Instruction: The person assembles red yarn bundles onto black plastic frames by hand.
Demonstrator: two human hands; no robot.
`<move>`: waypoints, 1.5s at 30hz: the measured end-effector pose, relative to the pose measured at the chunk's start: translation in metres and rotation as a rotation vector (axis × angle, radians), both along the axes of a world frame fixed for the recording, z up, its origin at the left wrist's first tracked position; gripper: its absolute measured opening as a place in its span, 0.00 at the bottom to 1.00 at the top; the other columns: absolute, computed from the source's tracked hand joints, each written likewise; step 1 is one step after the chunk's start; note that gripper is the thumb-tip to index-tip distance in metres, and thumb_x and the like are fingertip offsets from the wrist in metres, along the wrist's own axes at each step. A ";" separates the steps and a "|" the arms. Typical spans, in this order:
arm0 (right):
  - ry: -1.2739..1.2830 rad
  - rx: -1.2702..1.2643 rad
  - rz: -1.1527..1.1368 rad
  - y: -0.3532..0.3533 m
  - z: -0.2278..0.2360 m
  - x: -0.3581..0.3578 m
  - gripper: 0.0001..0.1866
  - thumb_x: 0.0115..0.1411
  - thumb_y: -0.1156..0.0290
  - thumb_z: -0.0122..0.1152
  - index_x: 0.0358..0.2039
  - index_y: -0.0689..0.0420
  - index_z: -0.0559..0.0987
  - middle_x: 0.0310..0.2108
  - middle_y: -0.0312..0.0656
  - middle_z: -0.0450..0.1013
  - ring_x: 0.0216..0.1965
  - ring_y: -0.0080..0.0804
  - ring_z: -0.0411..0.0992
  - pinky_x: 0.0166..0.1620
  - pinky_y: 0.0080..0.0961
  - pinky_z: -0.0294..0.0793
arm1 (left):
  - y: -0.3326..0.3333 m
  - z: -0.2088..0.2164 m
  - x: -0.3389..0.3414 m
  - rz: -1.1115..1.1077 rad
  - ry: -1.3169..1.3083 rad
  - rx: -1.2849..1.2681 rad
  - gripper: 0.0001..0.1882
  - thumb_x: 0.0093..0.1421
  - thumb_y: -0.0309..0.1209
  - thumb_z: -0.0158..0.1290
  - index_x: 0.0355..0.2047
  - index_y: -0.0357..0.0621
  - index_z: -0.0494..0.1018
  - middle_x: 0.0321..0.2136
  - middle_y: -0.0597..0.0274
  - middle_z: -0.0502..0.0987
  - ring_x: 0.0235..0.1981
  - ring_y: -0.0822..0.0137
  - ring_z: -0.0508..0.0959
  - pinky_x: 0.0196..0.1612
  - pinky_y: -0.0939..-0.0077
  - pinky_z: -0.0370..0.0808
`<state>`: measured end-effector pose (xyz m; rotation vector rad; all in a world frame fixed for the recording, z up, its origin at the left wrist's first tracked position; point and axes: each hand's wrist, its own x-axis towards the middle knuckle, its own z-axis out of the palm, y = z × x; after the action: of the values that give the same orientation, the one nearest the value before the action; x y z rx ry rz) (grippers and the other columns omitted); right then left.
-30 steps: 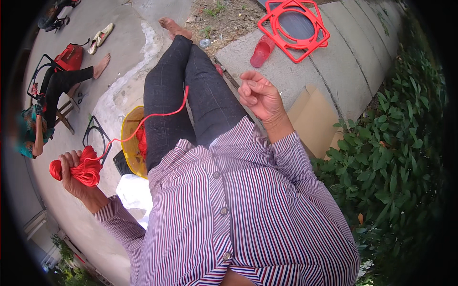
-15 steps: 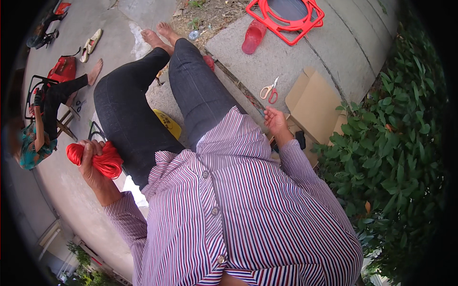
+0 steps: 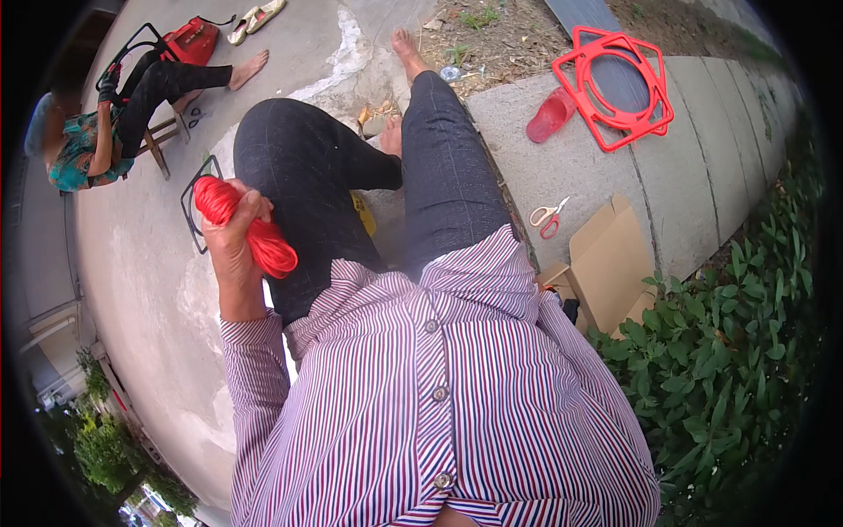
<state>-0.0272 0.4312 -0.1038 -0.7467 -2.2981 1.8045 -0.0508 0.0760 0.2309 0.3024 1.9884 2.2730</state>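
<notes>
A bundle of glossy red cord (image 3: 273,249) is gripped in my left hand (image 3: 230,250), raised beside my left thigh. The fingers wrap round its middle, and the looped ends bulge out on both sides. My right sleeve (image 3: 562,321) runs down at my right side, and the hand itself is hidden there, near an open cardboard box (image 3: 613,261). Just beyond the box, scissors (image 3: 549,217) with one pale and one red handle lie on the concrete.
A red plastic frame (image 3: 587,75) with a round opening and a red slipper (image 3: 551,115) lie ahead on the right. A black frame (image 3: 190,206) stands by my left knee. At far left a co-worker (image 3: 88,154) sits holding another black frame. A leafy hedge (image 3: 729,386) borders the right.
My right hand has dropped out of sight beside the box. My left hand still holds the cord, lifted slightly. The whole view has shifted, and my legs have moved apart.
</notes>
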 end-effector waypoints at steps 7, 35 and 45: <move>0.177 0.238 -0.058 -0.110 0.061 -0.222 0.39 0.49 0.51 0.58 0.56 0.62 0.60 0.58 0.51 0.59 0.54 0.38 0.61 0.51 0.40 0.65 | -0.010 -0.008 -0.001 0.077 -0.060 -0.056 0.07 0.53 0.20 0.59 0.29 0.40 0.71 0.22 0.64 0.72 0.24 0.72 0.74 0.31 0.78 0.71; 0.483 -0.423 -0.459 0.162 0.086 0.152 0.18 0.65 0.66 0.48 0.52 0.62 0.66 0.43 0.39 0.62 0.42 0.29 0.60 0.45 0.30 0.61 | -0.002 0.001 -0.010 -0.074 -0.164 0.256 0.08 0.53 0.23 0.58 0.30 0.39 0.69 0.20 0.63 0.69 0.21 0.70 0.70 0.35 0.71 0.71; 0.834 -0.616 -0.181 0.099 0.346 0.136 0.15 0.66 0.70 0.48 0.47 0.66 0.73 0.29 0.40 0.69 0.30 0.27 0.63 0.32 0.27 0.60 | 0.047 0.005 0.009 -0.380 -0.348 0.167 0.10 0.52 0.22 0.60 0.31 0.38 0.70 0.21 0.63 0.72 0.22 0.72 0.73 0.31 0.77 0.71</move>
<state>0.1091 0.5303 0.2425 -0.1564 -1.1358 2.1720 -0.0417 0.1232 0.2363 0.2507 1.4387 2.0791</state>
